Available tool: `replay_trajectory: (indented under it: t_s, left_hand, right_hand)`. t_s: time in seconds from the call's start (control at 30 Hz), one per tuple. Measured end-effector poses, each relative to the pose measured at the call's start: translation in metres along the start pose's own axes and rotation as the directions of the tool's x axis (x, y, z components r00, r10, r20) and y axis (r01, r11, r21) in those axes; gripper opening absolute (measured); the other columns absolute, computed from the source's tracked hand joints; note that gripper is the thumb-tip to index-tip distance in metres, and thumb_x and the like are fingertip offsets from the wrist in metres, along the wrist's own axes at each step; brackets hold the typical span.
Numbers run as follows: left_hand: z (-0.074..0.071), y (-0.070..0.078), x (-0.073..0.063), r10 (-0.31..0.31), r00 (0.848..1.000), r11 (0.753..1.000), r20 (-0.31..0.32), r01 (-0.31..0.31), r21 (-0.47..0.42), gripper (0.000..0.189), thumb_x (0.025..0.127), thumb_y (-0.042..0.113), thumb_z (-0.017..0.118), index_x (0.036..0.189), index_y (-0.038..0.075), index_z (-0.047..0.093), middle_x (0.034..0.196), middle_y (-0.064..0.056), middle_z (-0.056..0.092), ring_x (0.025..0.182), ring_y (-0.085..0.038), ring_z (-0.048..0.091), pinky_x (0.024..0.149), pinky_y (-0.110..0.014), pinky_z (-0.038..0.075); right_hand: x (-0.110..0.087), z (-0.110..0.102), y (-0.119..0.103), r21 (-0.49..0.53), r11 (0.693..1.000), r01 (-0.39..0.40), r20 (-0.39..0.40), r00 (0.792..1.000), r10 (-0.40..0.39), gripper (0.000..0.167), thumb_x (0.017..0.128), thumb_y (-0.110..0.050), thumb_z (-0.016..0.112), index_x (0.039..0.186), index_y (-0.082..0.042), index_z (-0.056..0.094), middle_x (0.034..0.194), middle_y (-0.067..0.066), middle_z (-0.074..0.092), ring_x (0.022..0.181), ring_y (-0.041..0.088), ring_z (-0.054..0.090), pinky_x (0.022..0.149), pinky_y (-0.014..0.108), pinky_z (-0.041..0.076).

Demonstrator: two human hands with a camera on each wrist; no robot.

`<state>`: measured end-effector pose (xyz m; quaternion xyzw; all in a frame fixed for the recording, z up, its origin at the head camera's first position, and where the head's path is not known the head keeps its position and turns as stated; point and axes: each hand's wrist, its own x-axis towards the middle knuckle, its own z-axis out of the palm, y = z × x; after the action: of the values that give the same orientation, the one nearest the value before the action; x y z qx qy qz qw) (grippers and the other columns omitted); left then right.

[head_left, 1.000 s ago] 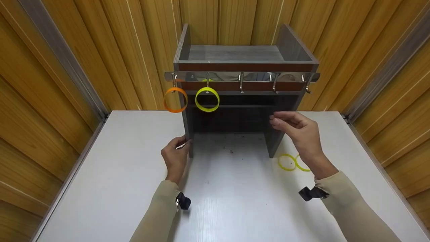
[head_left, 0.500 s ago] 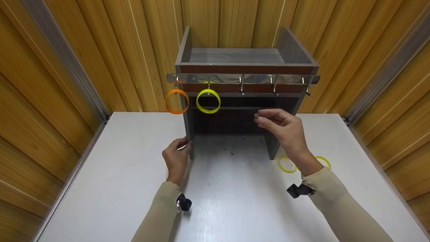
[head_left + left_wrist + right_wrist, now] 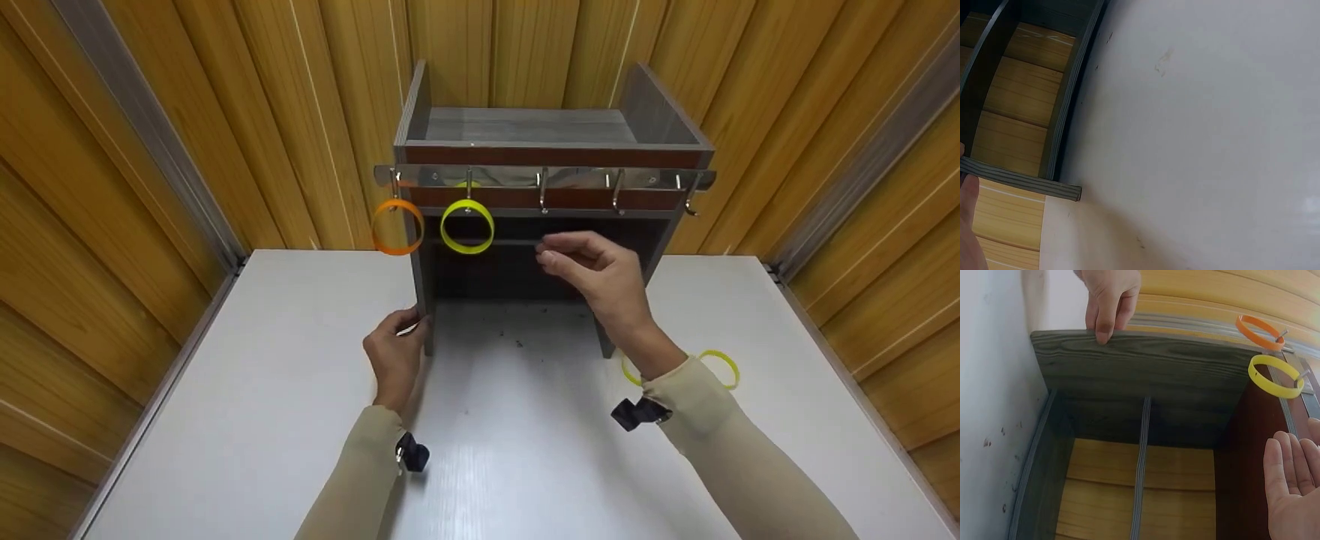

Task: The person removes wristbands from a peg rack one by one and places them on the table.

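My left hand (image 3: 394, 356) pinches the front edge of the left side panel (image 3: 1151, 354) of a grey wooden shelf unit (image 3: 667, 112). In the right wrist view its thumb lies on the inner face. My right hand (image 3: 604, 281) hovers before the shelf, below the middle hook (image 3: 543, 191); its fingers are extended and nothing shows between them. An orange silicone wristband (image 3: 397, 250) hangs on the leftmost hook of the metal rail (image 3: 577, 177). On the hook beside it hangs a yellow wristband (image 3: 467, 249).
Two more yellow wristbands lie on the white table (image 3: 262, 390), right of the shelf. One yellow wristband (image 3: 738, 375) shows mostly; the other is partly behind my right forearm. The three right hooks carry nothing. Wood-patterned walls (image 3: 112, 187) enclose the table.
My right hand has moved left across the shelf front, from the right panel to below the middle hook. My left hand keeps its grip on the panel. The hanging wristbands stay on their hooks.
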<state>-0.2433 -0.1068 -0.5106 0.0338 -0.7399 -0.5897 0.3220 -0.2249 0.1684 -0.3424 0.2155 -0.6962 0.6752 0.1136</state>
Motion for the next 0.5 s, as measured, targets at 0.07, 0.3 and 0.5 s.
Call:
replay_trajectory:
  t_s: [0.07, 0.3, 0.5]
  left_hand:
    - [0.001, 0.0, 0.0, 0.001, 1.0, 1.0, -0.001, -0.001, -0.001, 0.018, 0.084, -0.008, 0.085, 0.1, -0.002, 0.081, 0.098, -0.014, 0.08, 0.092, -0.028, 0.078, 0.077, -0.029, 0.065]
    - [0.005, -0.001, -0.001, -0.013, 1.0, 1.0, 0.003, 0.013, -0.018, 0.017, 0.084, -0.009, 0.085, 0.099, -0.002, 0.081, 0.096, -0.013, 0.079, 0.092, -0.028, 0.078, 0.076, -0.027, 0.064]
    - [0.004, -0.002, 0.0, -0.003, 1.0, 1.0, 0.001, 0.003, -0.016, 0.016, 0.084, -0.008, 0.085, 0.099, -0.002, 0.081, 0.096, -0.013, 0.079, 0.092, -0.028, 0.078, 0.076, -0.027, 0.064]
  right_hand:
    - [0.002, 0.004, 0.0, 0.004, 1.0, 0.006, 0.008, 1.0, -0.006, 0.024, 0.097, -0.004, 0.078, 0.12, 0.001, 0.075, 0.117, 0.016, 0.076, 0.107, 0.031, 0.075, 0.094, 0.038, 0.061]
    - [0.01, 0.014, 0.002, 0.007, 1.0, 0.017, 0.012, 1.0, -0.017, 0.024, 0.096, -0.004, 0.079, 0.12, 0.001, 0.075, 0.118, 0.015, 0.076, 0.108, 0.031, 0.075, 0.094, 0.038, 0.061]
    - [0.018, 0.021, 0.003, 0.012, 1.0, 0.022, 0.004, 1.0, -0.022, 0.025, 0.096, -0.005, 0.08, 0.12, 0.001, 0.076, 0.118, 0.014, 0.076, 0.108, 0.03, 0.074, 0.094, 0.037, 0.061]
